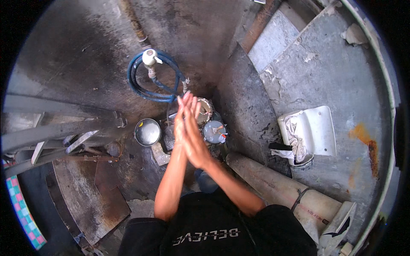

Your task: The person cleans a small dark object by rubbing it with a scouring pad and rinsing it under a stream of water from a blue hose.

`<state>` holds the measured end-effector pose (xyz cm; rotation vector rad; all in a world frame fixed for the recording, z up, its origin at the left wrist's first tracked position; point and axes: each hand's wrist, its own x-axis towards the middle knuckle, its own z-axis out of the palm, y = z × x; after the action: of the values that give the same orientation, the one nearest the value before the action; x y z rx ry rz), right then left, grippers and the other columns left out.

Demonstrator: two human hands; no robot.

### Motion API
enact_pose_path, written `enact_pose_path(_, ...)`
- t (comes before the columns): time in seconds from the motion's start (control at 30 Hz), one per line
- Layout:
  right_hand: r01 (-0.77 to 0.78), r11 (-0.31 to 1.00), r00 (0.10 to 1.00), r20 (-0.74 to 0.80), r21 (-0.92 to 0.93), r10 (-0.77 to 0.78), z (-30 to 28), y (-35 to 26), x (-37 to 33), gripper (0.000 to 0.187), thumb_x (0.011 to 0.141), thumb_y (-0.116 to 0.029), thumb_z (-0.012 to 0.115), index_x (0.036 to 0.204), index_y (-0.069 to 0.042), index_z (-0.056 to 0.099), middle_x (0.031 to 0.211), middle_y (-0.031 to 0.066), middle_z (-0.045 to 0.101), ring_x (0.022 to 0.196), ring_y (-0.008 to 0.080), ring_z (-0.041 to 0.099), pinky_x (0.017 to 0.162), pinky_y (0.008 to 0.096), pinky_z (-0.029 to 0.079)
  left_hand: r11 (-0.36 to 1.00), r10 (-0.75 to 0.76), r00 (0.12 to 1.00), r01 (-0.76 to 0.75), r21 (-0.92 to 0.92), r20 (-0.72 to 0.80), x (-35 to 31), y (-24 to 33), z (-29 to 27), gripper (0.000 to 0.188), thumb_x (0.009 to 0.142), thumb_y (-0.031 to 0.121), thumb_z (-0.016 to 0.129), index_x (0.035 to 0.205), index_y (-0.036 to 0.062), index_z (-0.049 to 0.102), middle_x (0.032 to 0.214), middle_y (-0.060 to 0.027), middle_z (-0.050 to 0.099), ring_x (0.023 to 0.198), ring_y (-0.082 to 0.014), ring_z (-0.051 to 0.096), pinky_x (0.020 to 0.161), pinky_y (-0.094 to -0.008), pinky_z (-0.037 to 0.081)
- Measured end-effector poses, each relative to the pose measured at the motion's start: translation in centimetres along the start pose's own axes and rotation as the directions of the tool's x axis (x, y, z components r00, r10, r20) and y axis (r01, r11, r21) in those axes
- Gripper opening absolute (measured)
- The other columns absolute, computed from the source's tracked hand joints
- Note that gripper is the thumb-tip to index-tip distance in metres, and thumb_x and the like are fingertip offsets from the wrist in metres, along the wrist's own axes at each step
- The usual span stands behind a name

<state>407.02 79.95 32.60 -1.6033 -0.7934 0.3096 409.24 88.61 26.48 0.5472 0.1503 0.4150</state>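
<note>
In the middle of the view my left hand [180, 124] and my right hand [193, 138] are pressed palm to palm, with the fingers stretched out and pointing away from me. The skin looks wet and shiny, and no object shows between them. Just right of the hands stands a small bucket [215, 135] of greyish water with something dipped in it. Behind the fingers a round container [206, 110] is partly hidden. To the left of my hands is a round metal bowl [148, 133] that looks pale inside.
A white-topped tap [150, 57] with a coiled blue hose [133, 77] is at the far wall. On the right, a white holder [320, 128] carries a crumpled cloth [294, 135]. A thick pipe [279, 181] lies at the lower right; metal bars [64, 130] jut in from the left.
</note>
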Motion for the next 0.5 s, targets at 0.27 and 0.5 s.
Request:
enact_pose_path(0.27, -0.118, 0.985, 0.956, -0.283, -0.122, 0.079, -3.9, 5.4, 6.2, 0.071, 0.100, -0.049, 0.020, 0.148, 0.001, 0.003, 0.155, 0.0228, -0.004, 0.144, 0.0308, -0.008, 0.116, 0.0429, -0.003, 0.948, -0.024, 0.928, 0.139, 0.287, -0.372, -4.5, -2.2, 6.0, 0.047, 0.101, 0.024, 0.045, 0.139, -0.0018, 0.038, 0.138, -0.0115, 0.048, 0.127, -0.0207, 0.046, 0.103, -0.0311, 0.040)
enact_pose_path(0.5, -0.243, 0.800, 0.970, 0.120, 0.548, 0.212, 0.4, 4.0, -1.7, 0.066, 0.101, -0.044, 0.025, 0.150, -0.003, 0.008, 0.156, 0.0161, 0.011, 0.145, 0.0274, 0.007, 0.116, 0.0374, 0.005, 0.866, 0.125, 0.797, 0.204, 0.457, -0.591, -1.6, -0.4, -2.4, 0.041, 0.101, 0.033, 0.040, 0.120, 0.0007, 0.055, 0.085, -0.0093, 0.061, 0.078, -0.0177, 0.061, 0.074, -0.0317, 0.052)
